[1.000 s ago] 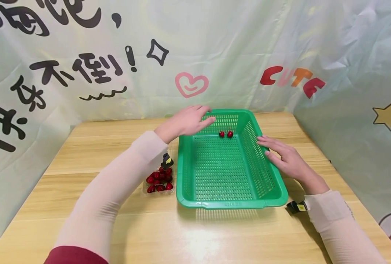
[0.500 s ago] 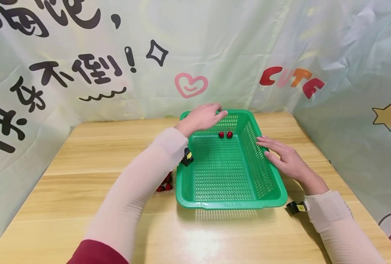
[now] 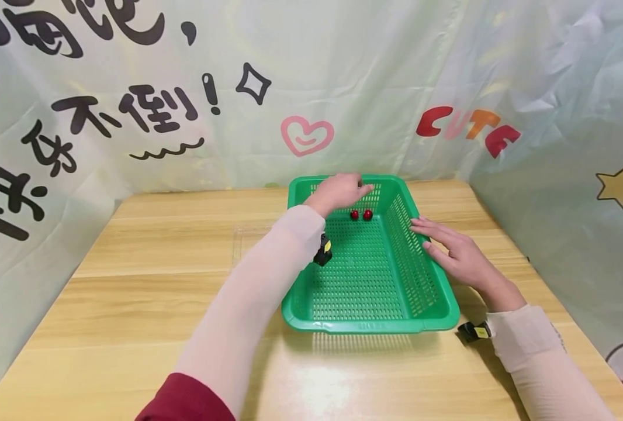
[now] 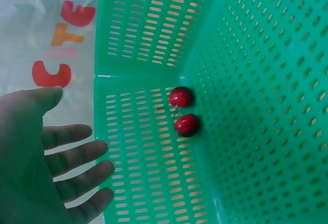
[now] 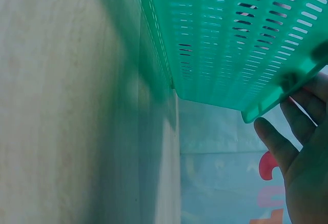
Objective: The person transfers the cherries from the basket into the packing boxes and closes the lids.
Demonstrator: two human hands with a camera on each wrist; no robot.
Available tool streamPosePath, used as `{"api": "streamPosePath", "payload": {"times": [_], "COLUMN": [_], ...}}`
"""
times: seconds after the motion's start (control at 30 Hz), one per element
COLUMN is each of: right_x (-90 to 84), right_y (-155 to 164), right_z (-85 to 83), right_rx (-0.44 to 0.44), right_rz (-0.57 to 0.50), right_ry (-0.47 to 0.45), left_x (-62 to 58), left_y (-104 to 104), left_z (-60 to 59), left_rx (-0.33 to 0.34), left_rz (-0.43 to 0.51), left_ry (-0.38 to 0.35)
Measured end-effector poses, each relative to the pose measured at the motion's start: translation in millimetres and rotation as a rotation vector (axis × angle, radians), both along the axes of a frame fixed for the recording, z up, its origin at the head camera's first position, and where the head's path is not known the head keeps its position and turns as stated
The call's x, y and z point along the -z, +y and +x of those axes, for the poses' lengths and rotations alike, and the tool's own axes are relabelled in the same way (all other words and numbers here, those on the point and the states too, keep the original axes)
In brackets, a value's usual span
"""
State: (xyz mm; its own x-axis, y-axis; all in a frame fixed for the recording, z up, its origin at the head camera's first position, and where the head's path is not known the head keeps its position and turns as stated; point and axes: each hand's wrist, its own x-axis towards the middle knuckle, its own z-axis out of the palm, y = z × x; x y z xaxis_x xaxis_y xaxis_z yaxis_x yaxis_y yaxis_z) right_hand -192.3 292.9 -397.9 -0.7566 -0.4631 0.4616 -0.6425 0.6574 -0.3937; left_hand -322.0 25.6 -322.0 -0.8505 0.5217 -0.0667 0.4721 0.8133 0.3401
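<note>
My left hand [image 3: 339, 192] hovers over the far left part of a green perforated plastic basket [image 3: 369, 325]. In the left wrist view its fingers are spread, with nothing in them. Two dark red cherries, a left cherry [image 3: 354, 215] and a right cherry [image 3: 367, 215], lie on the basket floor against the far wall, their stems showing in the left wrist view. My right hand [image 3: 456, 251] holds the basket's right rim, fingers over the edge and thumb outside, as the right wrist view [image 5: 312, 152] also shows.
A clear plastic box [image 3: 240, 237] stands left of the basket, mostly hidden under my left forearm. All of this is on a wooden table [image 3: 132, 316]. A printed curtain [image 3: 374, 88] hangs close behind the basket and along the sides.
My left hand has moved right, further over the basket. Its forearm now covers the cherries in the clear box that showed earlier. The right hand, basket and two cherries have stayed put.
</note>
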Motion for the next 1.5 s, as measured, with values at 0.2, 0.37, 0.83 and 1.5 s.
{"api": "streamPosePath", "payload": {"times": [0.2,0.37,0.83,1.5], "right_x": [1.0,4.0,6.0,3.4], "right_y": [-1,-1,0,-3], "right_z": [-1.3,0.9,6.8,-1.8], "right_rx": [-0.019,-0.027,-0.011,-0.030], "right_rz": [-0.004,-0.013,-0.024,-0.007], "right_ry": [0.023,0.033,0.022,0.047], "left_x": [9.6,21.3,43.0,51.3], "left_y": [4,8,19,11], "left_z": [-3.1,-4.6,-5.5,-1.4], "left_rx": [-0.002,0.011,0.016,0.111], "left_rz": [-0.099,-0.144,-0.257,-0.321], "left_ry": [-0.022,-0.043,-0.049,-0.016]}}
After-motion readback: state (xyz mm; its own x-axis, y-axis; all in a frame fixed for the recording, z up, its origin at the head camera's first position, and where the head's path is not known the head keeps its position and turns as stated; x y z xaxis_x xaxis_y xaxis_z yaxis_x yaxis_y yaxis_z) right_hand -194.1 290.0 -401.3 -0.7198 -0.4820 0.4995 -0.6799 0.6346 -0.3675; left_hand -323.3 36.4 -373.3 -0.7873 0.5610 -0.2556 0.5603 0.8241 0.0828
